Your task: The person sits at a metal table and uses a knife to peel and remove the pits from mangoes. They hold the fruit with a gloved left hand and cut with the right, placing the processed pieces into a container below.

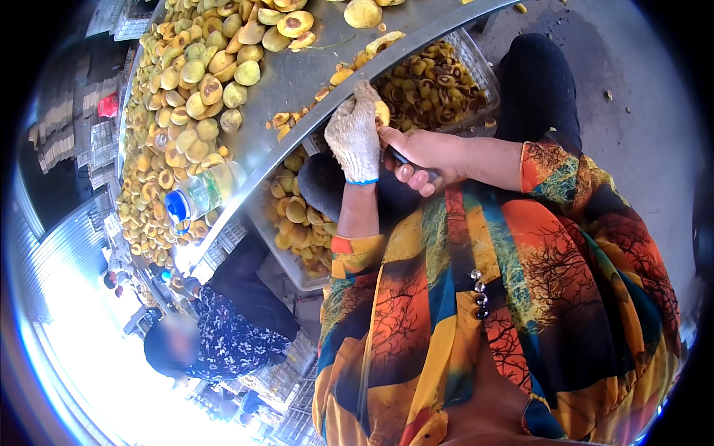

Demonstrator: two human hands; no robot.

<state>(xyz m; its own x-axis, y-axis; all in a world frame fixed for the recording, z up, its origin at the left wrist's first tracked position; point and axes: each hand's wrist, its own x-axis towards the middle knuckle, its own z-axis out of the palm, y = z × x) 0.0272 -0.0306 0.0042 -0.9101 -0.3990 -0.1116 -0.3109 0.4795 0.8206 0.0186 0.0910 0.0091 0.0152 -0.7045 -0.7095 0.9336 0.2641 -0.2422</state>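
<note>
My left hand (355, 134), in a knitted white work glove, grips a piece of yellow fruit (382, 114), cut face showing. My bare right hand (419, 159) is closed around the black handle of a tool (406, 159), probably a knife, whose working end is hidden behind the fingers and fruit. Both hands meet just off the metal table edge (312, 125). Below them, a crate (485, 83) is filled with small brownish fruit trimmings (432, 83). Nearer my left knee stands another crate (298, 281) of larger yellow fruit halves (295, 209).
Halved yellow fruit (195, 106) is heaped on the metal table, with scraps (285, 120) along its rim. A clear plastic bottle with a blue cap (203, 192) lies among the fruit. At lower left sits another person (234, 329). Stacked crates (103, 150) stand beyond the table.
</note>
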